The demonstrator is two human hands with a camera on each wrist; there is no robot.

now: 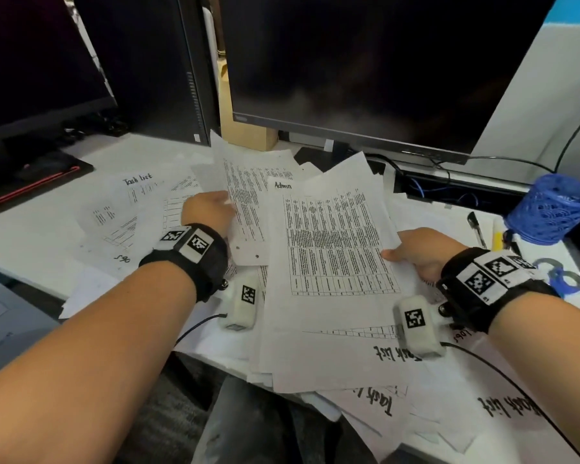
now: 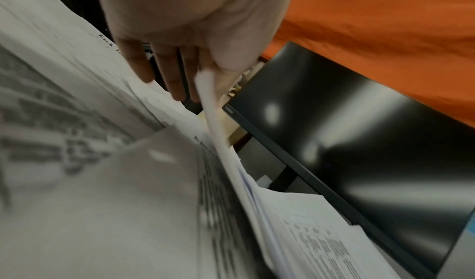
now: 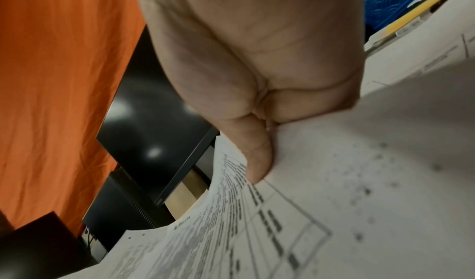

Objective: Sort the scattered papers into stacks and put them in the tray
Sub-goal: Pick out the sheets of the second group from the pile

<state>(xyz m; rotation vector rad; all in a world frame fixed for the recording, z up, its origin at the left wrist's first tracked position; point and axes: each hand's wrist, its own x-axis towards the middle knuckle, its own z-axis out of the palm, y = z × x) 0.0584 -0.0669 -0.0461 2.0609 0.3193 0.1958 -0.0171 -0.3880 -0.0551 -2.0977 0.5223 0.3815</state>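
Holding: right hand [image 1: 422,249] pinches the "Admin" table sheet [image 1: 332,242], thumb on top
Left hand [image 1: 208,209]: fingers [image 2: 177,74] nearly straight, gripping another printed sheet [image 1: 245,202]
Papers [image 1: 375,373]: scattered across the counter [image 1: 21,236] below the monitor [image 1: 365,61]

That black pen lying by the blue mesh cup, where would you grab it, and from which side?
Grip the black pen around the middle of its barrel, coming straight down from above with the right hand, which is nearer. It lies flat on the desk with its length running away from the person, so thumb and finger can close across it. The blue cup and yellow pen crowd its right side.
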